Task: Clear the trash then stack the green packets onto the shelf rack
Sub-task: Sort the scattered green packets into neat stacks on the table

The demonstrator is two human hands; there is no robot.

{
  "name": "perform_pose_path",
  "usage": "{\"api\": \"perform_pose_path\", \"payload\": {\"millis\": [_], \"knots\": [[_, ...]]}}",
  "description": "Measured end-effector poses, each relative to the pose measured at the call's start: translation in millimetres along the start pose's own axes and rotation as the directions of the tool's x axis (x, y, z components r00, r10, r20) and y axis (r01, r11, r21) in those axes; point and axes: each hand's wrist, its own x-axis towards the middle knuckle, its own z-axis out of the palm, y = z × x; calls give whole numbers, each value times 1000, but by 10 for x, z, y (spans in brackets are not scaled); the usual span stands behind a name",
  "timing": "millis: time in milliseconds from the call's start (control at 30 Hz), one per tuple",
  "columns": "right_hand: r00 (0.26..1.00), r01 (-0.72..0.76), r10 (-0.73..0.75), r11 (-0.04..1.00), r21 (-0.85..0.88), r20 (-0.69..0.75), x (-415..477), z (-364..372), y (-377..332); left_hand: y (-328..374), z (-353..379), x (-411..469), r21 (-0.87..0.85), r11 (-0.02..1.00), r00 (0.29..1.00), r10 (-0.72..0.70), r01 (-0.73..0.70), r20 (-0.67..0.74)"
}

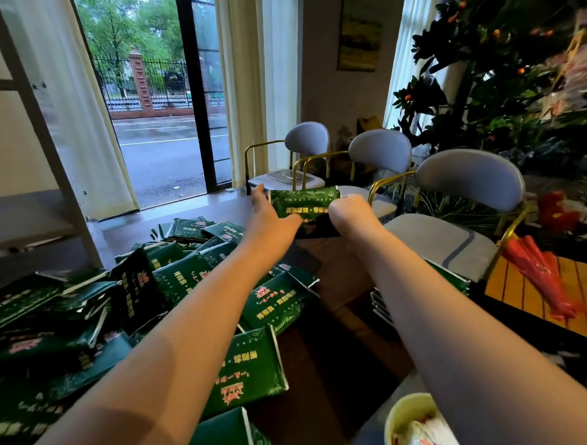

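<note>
- Head view: both arms reach out over the table (337,270). The held packet (304,203) is up in the air between the hands, above the table's far edge and well apart from the shelf rack (22,215) at the left.
- The left hand (268,216) pinches the packet's left end, with the thumb across the near face and a finger stretched up along the edge. The right hand (348,210) is curled round the right end.
- The packet's long axis runs left to right across the view, nearly level. Its printed face is turned toward the camera and its top edge is uppermost. Something darker sits just beneath it, and it cannot be told whether that is a second packet.
- The loose pile of green packets (187,279) sprawls over the table's left half, tilted and overlapping, with some near the edge.
- A tub (405,408) with wrappers in it stands by the right forearm.
- Risk: swinging left toward the rack takes the forearms low over the pile, so a brushed packet could slide off the table.
- Risk: the slick film is held only at its ends, so the packet may sag or slip out if either hold loosens.
- Risk: the right elbow could knock the tub.
</note>
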Motion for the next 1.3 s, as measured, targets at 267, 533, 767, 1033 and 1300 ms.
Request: {"api": "perform_pose_path", "payload": {"millis": [267, 533, 767, 1033, 1300], "knots": [[1000, 16, -13, 967, -254, 16, 205, -455, 333, 77, 447, -117, 2, 944, 910, -320, 331, 262], [994, -23, 69, 897, -441, 88, 198, -600, 634, -42, 831, -238, 57, 917, 865, -391, 394, 314], [992, -38, 101, 825, -563, 81, 246, -623, 723, -62, 949, -313, 131, 920, 876, -391, 368, 282], [995, -32, 85, 784, -620, 55, 202, -659, 788, -19, 865, -405, 53, 930, 884, -363, 364, 293], [990, 65, -132, 751, -657, -52, -107, -485, 413, 218, 235, -624, 211, 965, 958, -199, 155, 205]]}}
